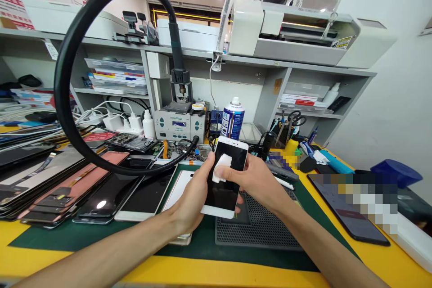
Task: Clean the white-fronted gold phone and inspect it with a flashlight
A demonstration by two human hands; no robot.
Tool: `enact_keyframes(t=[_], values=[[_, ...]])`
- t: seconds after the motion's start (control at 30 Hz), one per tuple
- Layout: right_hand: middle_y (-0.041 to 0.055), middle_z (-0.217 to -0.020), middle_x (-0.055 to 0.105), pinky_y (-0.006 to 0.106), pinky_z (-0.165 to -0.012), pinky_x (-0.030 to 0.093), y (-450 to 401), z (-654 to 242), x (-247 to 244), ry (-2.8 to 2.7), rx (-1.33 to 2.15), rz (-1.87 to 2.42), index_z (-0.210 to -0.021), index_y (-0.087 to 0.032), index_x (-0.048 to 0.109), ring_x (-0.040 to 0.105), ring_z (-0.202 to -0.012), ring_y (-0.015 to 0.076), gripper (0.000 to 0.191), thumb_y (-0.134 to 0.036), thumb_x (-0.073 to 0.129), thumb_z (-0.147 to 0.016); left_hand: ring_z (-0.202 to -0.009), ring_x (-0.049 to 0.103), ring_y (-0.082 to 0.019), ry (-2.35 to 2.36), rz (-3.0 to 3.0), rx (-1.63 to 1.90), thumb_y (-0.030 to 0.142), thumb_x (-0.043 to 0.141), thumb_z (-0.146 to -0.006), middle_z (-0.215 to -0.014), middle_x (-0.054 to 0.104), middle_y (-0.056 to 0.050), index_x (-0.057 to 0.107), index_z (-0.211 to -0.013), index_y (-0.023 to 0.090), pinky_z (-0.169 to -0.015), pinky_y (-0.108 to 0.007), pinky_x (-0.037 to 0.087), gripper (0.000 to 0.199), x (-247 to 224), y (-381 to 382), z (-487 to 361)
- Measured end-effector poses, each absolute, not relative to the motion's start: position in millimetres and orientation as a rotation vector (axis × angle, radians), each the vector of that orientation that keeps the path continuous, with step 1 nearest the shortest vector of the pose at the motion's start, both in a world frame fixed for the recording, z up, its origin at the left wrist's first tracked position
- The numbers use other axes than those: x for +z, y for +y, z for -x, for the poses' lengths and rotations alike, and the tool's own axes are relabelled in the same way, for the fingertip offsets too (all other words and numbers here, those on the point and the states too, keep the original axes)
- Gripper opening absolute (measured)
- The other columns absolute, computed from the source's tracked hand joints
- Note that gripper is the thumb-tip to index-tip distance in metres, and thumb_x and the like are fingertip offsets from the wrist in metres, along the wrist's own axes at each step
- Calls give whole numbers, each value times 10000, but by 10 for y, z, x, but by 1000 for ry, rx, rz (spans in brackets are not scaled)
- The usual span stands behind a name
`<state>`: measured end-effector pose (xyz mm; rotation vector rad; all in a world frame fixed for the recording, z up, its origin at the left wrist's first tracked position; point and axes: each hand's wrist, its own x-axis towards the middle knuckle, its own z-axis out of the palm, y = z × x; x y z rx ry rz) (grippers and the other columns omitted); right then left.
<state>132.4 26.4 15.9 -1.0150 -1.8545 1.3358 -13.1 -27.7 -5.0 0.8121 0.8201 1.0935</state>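
R fingers (227, 172) press white wipe (222, 162), phone (232, 198) in L hand (194, 193)

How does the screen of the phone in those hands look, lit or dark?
Dark: the phone shows black glass around the white wipe, with nothing lit on it.

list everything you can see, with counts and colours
phone: one, white with black screen, in both hands
cloth: one, white, on its screen
other phones and screens: many, mixed colours, left
textured pad: one, dark grey, on green mat
table: one, yellow, underneath
tablet: one, black, right
spray can: one, blue-white, back
hose: one, black, looped left
control box: one, grey, back
printer: one, off-white, shelf top
left hand: one, bare, phone's left
right hand: one, bare, thumb on cloth
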Motion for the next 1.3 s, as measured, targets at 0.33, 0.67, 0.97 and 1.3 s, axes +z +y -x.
enact_keyframes(t=[0.33, 0.67, 0.97, 1.3], values=[[1, -945, 696, 304, -726, 510, 200, -1282, 97, -2166, 1088, 890, -1077, -233, 652, 641, -877, 231, 518, -351, 888, -631, -1162, 630, -280, 647, -676, 1351, 546, 511, -956, -1265, 699, -60, 637, -1336, 209, -976, -367, 499, 524, -13, -218, 136], [20, -951, 719, 295, -617, 545, 180, -1241, 65, -1981, 964, 1039, -1083, -242, 651, 685, -803, 233, 505, -440, 853, -665, -1079, 676, -313, 562, -626, 1184, 602, 454, -954, -1121, 743, -103, 611, -1349, 184, -951, -424, 503, 596, 15, -245, 142], [-16, -455, 554, 219, -326, 334, 233, -1289, 216, -1640, 1096, 1146, -669, -180, 590, 497, -334, 131, 504, -664, 668, -789, -788, 671, -256, 625, -814, 1082, 767, 340, -892, -896, 691, -125, 664, -1097, 133, -739, -402, 548, 741, -54, -320, 67], [-7, -644, 629, 222, -398, 383, 273, -1304, 190, -1495, 1194, 1096, -919, -182, 653, 551, -477, 136, 524, -654, 750, -716, -747, 634, -206, 648, -887, 1062, 800, 315, -872, -865, 665, -96, 661, -1067, 151, -703, -335, 534, 761, -80, -321, 56]])
